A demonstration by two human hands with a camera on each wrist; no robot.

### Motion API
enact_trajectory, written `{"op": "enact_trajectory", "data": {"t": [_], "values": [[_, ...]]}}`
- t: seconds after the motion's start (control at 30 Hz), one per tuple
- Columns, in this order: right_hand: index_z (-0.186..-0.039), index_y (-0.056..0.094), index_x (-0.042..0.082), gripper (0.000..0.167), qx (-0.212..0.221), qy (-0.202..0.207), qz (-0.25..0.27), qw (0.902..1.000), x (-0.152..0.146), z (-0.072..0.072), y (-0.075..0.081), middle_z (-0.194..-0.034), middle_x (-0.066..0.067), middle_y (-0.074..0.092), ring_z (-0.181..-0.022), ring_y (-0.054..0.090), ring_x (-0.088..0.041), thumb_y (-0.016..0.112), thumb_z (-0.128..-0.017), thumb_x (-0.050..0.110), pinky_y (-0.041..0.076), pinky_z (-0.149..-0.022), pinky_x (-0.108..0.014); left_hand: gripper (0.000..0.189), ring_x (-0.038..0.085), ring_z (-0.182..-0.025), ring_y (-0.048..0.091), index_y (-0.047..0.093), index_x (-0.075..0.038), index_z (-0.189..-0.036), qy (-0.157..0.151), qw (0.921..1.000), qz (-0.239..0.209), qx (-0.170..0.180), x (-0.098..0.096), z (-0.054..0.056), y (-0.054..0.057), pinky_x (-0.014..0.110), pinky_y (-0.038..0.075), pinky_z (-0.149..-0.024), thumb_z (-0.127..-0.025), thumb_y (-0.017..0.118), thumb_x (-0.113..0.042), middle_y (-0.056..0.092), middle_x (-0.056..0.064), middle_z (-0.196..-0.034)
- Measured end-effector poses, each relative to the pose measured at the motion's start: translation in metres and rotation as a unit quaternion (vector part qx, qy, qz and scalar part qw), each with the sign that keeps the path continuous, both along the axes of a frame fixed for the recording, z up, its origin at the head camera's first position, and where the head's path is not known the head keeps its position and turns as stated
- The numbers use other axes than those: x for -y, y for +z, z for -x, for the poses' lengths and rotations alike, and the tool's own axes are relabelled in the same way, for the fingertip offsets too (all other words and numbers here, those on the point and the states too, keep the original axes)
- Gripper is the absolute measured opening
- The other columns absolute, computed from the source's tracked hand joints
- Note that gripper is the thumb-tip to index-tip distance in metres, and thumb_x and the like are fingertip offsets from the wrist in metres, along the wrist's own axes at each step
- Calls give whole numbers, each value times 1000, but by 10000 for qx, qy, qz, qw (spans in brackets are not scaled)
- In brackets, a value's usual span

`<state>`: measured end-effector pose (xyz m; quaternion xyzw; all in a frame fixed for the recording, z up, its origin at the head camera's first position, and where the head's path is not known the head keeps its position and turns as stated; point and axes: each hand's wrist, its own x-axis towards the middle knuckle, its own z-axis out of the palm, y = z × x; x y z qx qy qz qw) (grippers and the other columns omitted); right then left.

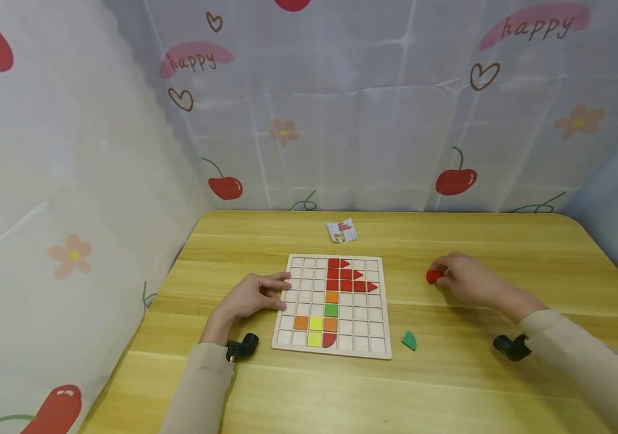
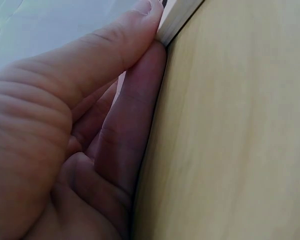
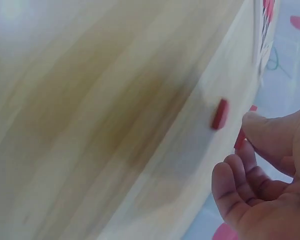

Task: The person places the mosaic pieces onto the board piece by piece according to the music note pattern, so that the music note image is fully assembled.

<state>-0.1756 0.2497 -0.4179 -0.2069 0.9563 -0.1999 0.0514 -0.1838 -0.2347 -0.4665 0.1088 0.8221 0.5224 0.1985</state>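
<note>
My left hand (image 1: 247, 296) rests its fingers and thumb against the left side of a square wooden grid board (image 1: 360, 325). The board's pale edge (image 2: 177, 20) touches the fingertips in the left wrist view. Right of the board, my right hand (image 1: 468, 280) pinches a thin red piece (image 3: 240, 136) between thumb and fingers, just above the table. A second red piece (image 3: 220, 114) lies close by on the wood. On the board sit red squares (image 1: 333, 273) and red triangles, with orange, yellow and green squares and one red quarter-round (image 1: 329, 340) lower down.
A green quarter-round piece (image 1: 409, 340) lies on the wooden table (image 1: 309, 398) right of the board. Behind the board is a small printed pattern card (image 1: 343, 231). A patterned curtain (image 1: 341, 120) hangs along the table's far side and left.
</note>
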Motion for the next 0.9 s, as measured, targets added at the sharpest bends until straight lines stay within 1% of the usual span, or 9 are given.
{"op": "enact_trajectory", "data": {"t": [0.1, 0.13, 0.27, 0.33, 0.4, 0.47, 0.53, 0.73, 0.9], "values": [[-114, 70, -2, 19, -85, 97, -16, 9999, 12, -2, 3, -106, -15, 67, -90, 64, -25, 69, -96, 5, 55, -80, -46, 42, 22, -129, 62, 77, -12, -124, 13, 10000, -5, 7, 0, -1, 1, 19, 52, -80, -83, 86, -10, 54, -5, -155], [-114, 70, -1, 19, -122, 136, -16, 9998, 15, -2, 4, -106, -15, 67, -90, 64, -25, 70, -96, 5, 55, -81, -46, 42, 23, -130, 61, 77, -12, -124, 12, 10000, -6, 4, 0, -1, 1, 19, 52, -80, -83, 86, -10, 55, -5, -155], [-114, 71, 0, 20, -162, 237, 43, 9996, 29, -5, 6, -104, -11, 67, -89, 61, -21, 71, -94, 5, 54, -82, -44, 42, 22, -117, 68, 77, -12, -124, -7, 10000, 8, -17, -1, -2, 3, 19, 51, -77, -83, 86, -11, 55, -4, -155], [-113, 71, 1, 20, -207, 314, 78, 9993, 36, -5, 7, -103, -9, 67, -88, 60, -20, 72, -94, 4, 54, -81, -43, 42, 22, -115, 69, 77, -12, -124, -1, 10000, 4, -19, -1, -2, 3, 19, 51, -77, -83, 86, -10, 55, -4, -155], [-113, 72, 3, 20, -223, 383, 98, 9990, 45, -4, 7, -102, -7, 67, -87, 60, -19, 72, -93, 4, 54, -80, -41, 42, 22, -123, 66, 77, -12, -123, 5, 10000, 3, -27, -1, -1, 2, 19, 52, -78, -83, 86, -10, 55, -4, -154], [-113, 72, 4, 20, -255, 461, 109, 9986, 53, -3, 6, -102, -7, 67, -88, 61, -19, 72, -93, 4, 54, -81, -41, 41, 22, -137, 57, 77, -13, -123, 5, 10000, 12, -43, 0, 0, 1, 19, 52, -79, -83, 86, -11, 55, -5, -154], [-114, 72, 4, 21, -272, 527, 99, 9982, 63, -3, 4, -104, -7, 67, -90, 62, -20, 73, -93, 4, 55, -82, -41, 41, 21, -145, 49, 77, -13, -123, -3, 10000, 26, -69, 0, 0, 0, 19, 52, -81, -83, 87, -11, 56, -5, -154], [-117, 71, 2, 23, -172, 759, 401, 9962, 95, -4, 1, -108, -8, 68, -94, 62, -22, 73, -95, 6, 56, -84, -41, 42, 19, -149, 45, 77, -12, -123, -14, 10000, -50, -38, 1, 1, -2, 18, 52, -84, -82, 87, -10, 56, -6, -154], [-120, 72, 5, 24, -121, 944, 387, 9947, 119, -6, 3, -113, -7, 68, -96, 60, -19, 72, -96, 10, 54, -87, -39, 42, 19, -152, 40, 77, -12, -123, -59, 9999, -39, -87, 1, 1, -2, 18, 51, -85, -82, 87, -11, 56, -5, -154]]}}
